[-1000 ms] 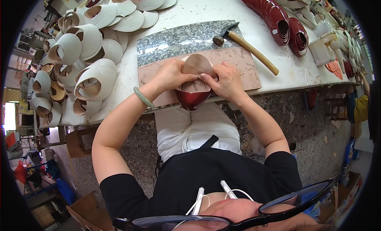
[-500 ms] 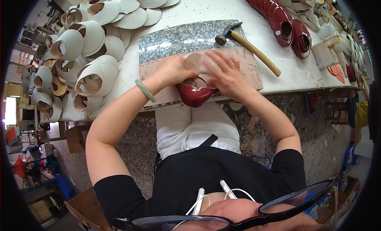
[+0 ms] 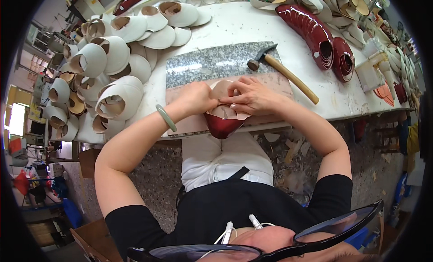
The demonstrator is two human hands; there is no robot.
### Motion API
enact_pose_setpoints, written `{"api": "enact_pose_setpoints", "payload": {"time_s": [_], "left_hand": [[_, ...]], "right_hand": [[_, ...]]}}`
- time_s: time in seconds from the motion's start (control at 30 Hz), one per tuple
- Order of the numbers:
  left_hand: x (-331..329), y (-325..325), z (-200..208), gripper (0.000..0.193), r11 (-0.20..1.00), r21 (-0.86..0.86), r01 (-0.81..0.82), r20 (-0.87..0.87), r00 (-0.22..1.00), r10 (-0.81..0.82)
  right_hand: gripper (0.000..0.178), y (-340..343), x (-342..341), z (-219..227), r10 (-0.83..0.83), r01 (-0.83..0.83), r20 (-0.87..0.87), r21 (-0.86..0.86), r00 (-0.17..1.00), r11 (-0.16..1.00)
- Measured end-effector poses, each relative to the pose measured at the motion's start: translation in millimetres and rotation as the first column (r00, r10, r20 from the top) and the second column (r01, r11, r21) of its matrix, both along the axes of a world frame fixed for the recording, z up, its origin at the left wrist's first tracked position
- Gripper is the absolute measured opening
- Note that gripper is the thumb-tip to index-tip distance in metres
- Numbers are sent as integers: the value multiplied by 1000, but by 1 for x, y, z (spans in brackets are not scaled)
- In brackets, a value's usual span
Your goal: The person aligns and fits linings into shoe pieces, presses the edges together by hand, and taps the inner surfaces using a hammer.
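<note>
A glossy dark-red shoe upper [image 3: 224,127] lies at the front edge of the work board, its toe end toward me and its beige lining [image 3: 222,88] turned up. My left hand [image 3: 197,98] is closed on the upper's left edge, thumb and fingers pressed together. From the other side my right hand [image 3: 252,96] reaches over the opening, thumb and forefinger pinched at the lining's fold beside the left fingertips. The fingers hide part of that fold. A green bangle [image 3: 166,118] circles my left wrist.
A wooden-handled hammer [image 3: 291,78] lies right of my hands, its head on a speckled stone slab [image 3: 203,57]. White shoe uppers [image 3: 119,100] are piled at the left. Nested red uppers [image 3: 311,39] stretch along the right, near a pale plastic container [image 3: 370,75].
My right hand, blurred before, has come down onto the lining and now pinches it. The lining has been folded lower over the opening. The whole view has shifted slightly.
</note>
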State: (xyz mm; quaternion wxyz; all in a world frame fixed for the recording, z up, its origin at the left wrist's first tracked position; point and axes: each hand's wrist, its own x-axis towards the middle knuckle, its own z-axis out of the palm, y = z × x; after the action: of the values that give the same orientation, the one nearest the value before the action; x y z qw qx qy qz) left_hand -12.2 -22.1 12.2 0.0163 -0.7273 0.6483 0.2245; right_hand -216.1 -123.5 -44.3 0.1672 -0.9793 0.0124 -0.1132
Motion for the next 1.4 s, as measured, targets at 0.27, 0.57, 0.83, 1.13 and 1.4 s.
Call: {"api": "enact_pose_setpoints", "payload": {"time_s": [0.27,0.57,0.83,1.13,1.4], "left_hand": [[21,-9,2,20,964,-32,263,142,956,-256],[32,-57,21,37,922,274,273,-102,962,-254],[28,-47,16,28,920,218,327,9,942,-336],[39,-44,18,29,953,226,202,-56,979,-194],[46,-40,10,30,950,239,201,-87,979,-185]], "right_hand": [[31,33,-8,20,126,-69,186,-285,975,956],[52,25,-11,-15,-56,57,15,-95,998,994],[54,1,16,7,19,-17,-13,175,1000,984],[36,-15,39,-22,142,-181,266,131,953,975],[29,-17,61,-4,144,-161,94,213,985,964]]}}
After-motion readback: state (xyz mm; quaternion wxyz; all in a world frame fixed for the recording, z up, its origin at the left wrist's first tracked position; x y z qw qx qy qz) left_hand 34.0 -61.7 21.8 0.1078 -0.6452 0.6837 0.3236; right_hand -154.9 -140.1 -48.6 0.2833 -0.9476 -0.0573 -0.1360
